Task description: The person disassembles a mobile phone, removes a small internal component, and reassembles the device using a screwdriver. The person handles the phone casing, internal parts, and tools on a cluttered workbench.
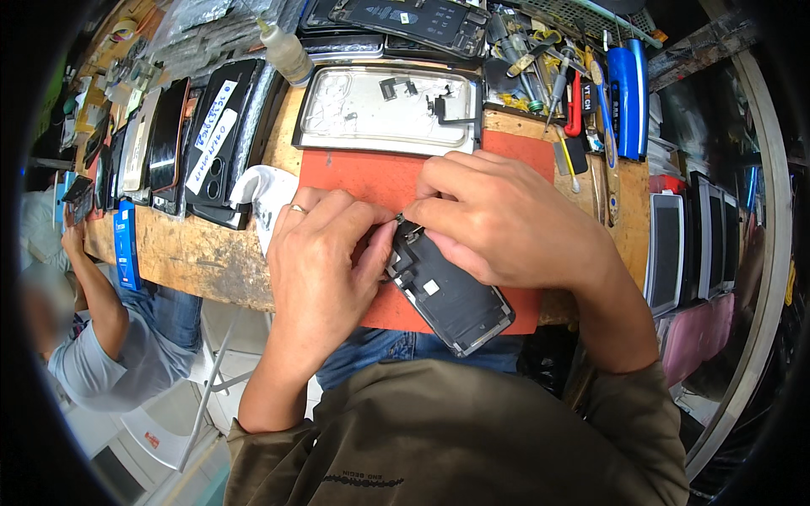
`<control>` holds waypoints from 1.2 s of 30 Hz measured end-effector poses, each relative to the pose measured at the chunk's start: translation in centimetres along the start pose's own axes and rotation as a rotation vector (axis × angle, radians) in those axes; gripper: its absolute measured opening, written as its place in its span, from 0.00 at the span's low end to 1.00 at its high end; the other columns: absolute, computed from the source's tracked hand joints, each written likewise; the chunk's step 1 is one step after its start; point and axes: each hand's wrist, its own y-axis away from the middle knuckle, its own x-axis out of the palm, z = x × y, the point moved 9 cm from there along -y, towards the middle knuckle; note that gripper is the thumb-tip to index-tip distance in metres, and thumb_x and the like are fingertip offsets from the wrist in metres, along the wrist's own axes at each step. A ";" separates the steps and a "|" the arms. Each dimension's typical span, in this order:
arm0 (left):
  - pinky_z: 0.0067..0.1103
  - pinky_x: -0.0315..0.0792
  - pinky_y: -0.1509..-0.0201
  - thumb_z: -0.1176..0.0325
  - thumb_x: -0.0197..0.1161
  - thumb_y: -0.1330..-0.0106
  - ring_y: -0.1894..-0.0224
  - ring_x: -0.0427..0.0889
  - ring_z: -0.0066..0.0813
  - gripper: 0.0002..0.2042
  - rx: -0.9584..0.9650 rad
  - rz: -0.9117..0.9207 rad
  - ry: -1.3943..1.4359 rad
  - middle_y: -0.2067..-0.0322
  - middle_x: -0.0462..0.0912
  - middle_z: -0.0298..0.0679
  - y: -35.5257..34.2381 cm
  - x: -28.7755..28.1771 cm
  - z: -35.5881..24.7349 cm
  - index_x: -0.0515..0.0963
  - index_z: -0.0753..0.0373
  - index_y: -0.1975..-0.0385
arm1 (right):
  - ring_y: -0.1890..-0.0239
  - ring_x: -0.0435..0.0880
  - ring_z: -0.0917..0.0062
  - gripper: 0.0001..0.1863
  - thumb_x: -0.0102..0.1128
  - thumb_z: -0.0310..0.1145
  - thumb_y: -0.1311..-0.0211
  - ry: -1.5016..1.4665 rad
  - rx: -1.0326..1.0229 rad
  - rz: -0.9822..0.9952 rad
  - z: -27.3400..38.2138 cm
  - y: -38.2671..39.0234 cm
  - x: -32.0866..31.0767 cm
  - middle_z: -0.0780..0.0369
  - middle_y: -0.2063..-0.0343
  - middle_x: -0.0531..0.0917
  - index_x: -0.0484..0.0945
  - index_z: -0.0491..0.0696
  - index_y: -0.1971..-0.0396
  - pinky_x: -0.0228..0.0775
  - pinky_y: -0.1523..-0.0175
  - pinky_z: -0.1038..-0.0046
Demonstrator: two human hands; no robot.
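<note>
A black phone screen panel [460,295], its back side up with flex cables and a small white square on it, slants over the front of an orange mat [359,173]. My left hand [325,261], a ring on one finger, is closed on the panel's upper left edge with thumb and forefinger. My right hand [506,219] is over the panel's top end, its fingers pinched together near a small part there. What those fingertips hold is too small to make out. Both sets of fingertips nearly meet at the top corner.
Beyond the mat lies a white tray [337,126] with small black parts. Phones [224,148] and a white cloth [263,192] are at left, a bottle [287,55] behind. Tools [527,59] crowd the back right, beside a blue holder [623,101]. Another person [118,346] sits at left.
</note>
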 end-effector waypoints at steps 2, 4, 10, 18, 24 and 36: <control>0.37 0.73 0.51 0.70 0.80 0.35 0.58 0.83 0.43 0.05 0.004 -0.009 0.007 0.66 0.87 0.36 0.2 0.1 0.2 0.91 0.58 0.63 | 0.53 0.88 0.60 0.15 0.75 0.26 0.41 0.003 0.011 0.019 0.1 0.0 0.1 0.58 0.57 0.84 0.91 0.43 0.53 0.82 0.47 0.60; 0.37 0.73 0.51 0.70 0.80 0.35 0.58 0.83 0.43 0.05 0.015 -0.031 0.003 0.66 0.86 0.36 0.4 0.2 0.2 0.91 0.58 0.62 | 0.53 0.88 0.60 0.15 0.76 0.26 0.41 0.017 0.015 0.032 0.2 -0.1 0.1 0.59 0.57 0.84 0.91 0.43 0.53 0.82 0.47 0.60; 0.36 0.72 0.49 0.72 0.81 0.37 0.55 0.84 0.42 0.08 0.108 -0.156 0.041 0.64 0.86 0.35 1.5 -0.2 0.1 0.91 0.58 0.60 | 0.53 0.87 0.64 0.12 0.76 0.28 0.38 0.123 0.013 0.046 0.7 -0.2 0.4 0.61 0.58 0.85 0.92 0.44 0.55 0.81 0.46 0.62; 0.33 0.73 0.50 0.73 0.82 0.42 0.54 0.85 0.36 0.12 0.188 -0.146 -0.004 0.63 0.87 0.30 1.9 0.1 -0.4 0.92 0.57 0.58 | 0.55 0.87 0.66 0.08 0.70 0.30 0.30 0.167 0.023 0.074 1.1 -0.4 0.8 0.62 0.59 0.86 0.92 0.43 0.57 0.79 0.49 0.63; 0.34 0.74 0.53 0.71 0.80 0.44 0.54 0.86 0.36 0.14 0.298 -0.136 -0.123 0.62 0.87 0.31 1.4 -0.1 -1.1 0.92 0.57 0.57 | 0.56 0.86 0.68 0.10 0.69 0.29 0.33 0.206 -0.012 0.060 1.5 -0.3 0.8 0.63 0.60 0.85 0.91 0.42 0.57 0.78 0.50 0.65; 0.33 0.76 0.53 0.68 0.80 0.44 0.54 0.87 0.36 0.14 0.398 -0.120 -0.093 0.63 0.87 0.32 1.3 -0.3 -0.7 0.93 0.59 0.57 | 0.57 0.85 0.72 0.13 0.70 0.31 0.38 0.268 -0.029 0.085 1.8 -0.2 1.0 0.65 0.62 0.83 0.90 0.43 0.55 0.75 0.52 0.68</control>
